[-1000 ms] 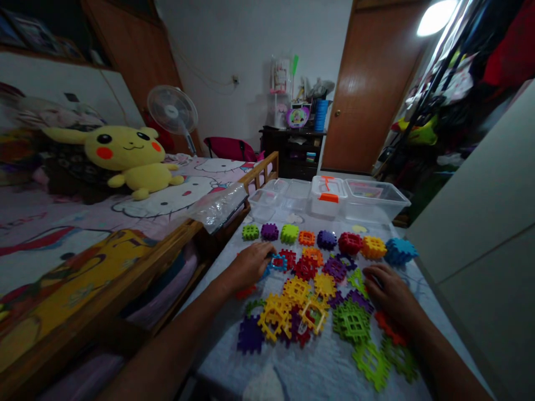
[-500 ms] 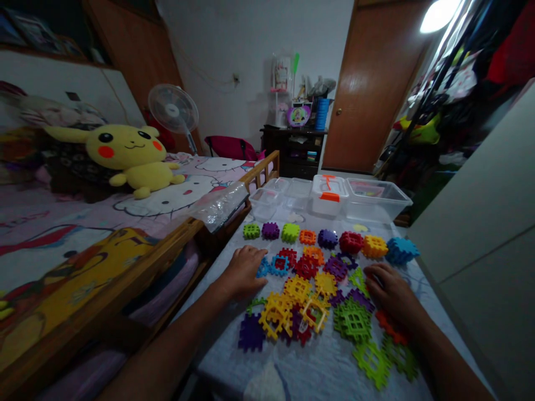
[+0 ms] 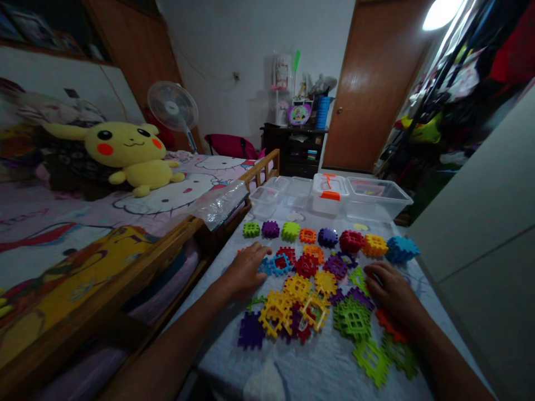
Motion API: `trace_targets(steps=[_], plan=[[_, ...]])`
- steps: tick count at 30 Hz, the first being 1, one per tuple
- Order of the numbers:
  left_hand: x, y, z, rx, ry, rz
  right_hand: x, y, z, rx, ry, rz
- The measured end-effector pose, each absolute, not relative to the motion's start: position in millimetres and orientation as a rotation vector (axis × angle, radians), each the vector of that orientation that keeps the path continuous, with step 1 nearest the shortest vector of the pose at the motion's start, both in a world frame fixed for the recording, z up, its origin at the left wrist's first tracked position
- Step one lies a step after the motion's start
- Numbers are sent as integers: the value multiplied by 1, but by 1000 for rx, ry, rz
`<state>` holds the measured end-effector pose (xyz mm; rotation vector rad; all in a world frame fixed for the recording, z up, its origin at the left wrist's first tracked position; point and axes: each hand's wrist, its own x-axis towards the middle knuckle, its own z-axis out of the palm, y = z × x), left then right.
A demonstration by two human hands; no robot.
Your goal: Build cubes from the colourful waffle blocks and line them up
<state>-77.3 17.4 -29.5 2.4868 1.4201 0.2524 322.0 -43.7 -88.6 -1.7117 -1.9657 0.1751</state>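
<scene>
My left hand [image 3: 249, 269] lies palm down at the left of the block pile, fingers stretched and thumb apart. Its fingertips are at the edge of a small blue toothed block piece [image 3: 264, 266], beside another blue piece with a square opening [image 3: 281, 264]. A sliver of orange shows behind the knuckles. My right hand [image 3: 388, 285] rests at the pile's right side, fingers loosely bent with nothing visible in them, next to a lime green piece [image 3: 358, 280]. Under its wrist lies a red-orange piece [image 3: 392, 326]. Yellow pieces [image 3: 297, 288], a purple square [image 3: 251, 329] and green pieces [image 3: 354, 318] lie between and below the hands.
Behind the pile runs a row of colour-sorted stacks, from green [image 3: 251, 229] to blue [image 3: 402, 250]. Clear plastic boxes [image 3: 378, 200] and a lidded box with orange latches [image 3: 329, 195] stand at the table's far end. A wooden bed rail [image 3: 167, 239] borders the left.
My left hand has shifted slightly up and right, and the blue piece with the opening has moved a little right. An orange edge now shows behind that hand. My right hand stays put.
</scene>
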Motion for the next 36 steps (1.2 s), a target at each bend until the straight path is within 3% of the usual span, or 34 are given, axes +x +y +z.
trace_targets(steps=[7,24,36], plan=[[-75,13,-23,2549,1401,454,321,-44,-88,-1711,-1977,161],[-77,4,-22,2562,1394,94,321,-43,-88,-1694,-1972,164],[-44,14,-25,2570,1451,427,320,-44,-87,-1696,-1962,148]])
